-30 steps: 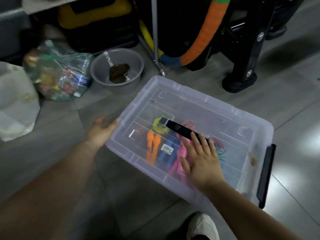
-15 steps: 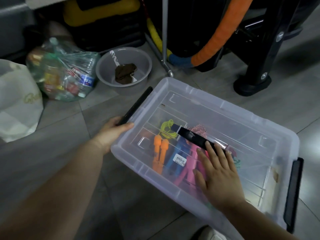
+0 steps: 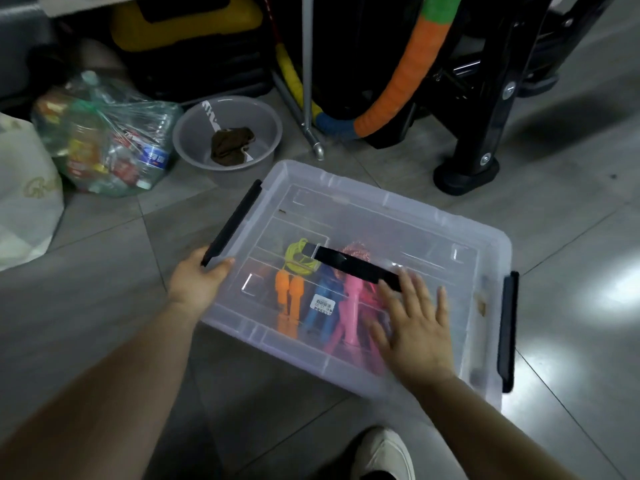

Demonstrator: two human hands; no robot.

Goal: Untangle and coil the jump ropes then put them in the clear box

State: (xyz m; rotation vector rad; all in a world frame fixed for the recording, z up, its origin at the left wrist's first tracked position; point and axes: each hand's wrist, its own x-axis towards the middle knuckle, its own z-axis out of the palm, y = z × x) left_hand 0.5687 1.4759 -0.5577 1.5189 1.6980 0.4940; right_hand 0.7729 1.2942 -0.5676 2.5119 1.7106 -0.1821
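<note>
Grey floor tiles point(image 3: 104, 306) carry the lidded clear box point(image 3: 381, 209). Coiled jump ropes point(image 3: 349, 306) lie inside, toward its near-left corner. The right hand point(image 3: 419, 334) rests flat on the lid, fingers spread apart. The left hand point(image 3: 197, 285) curls round the black latch point(image 3: 239, 220) at the box's left edge.
</note>
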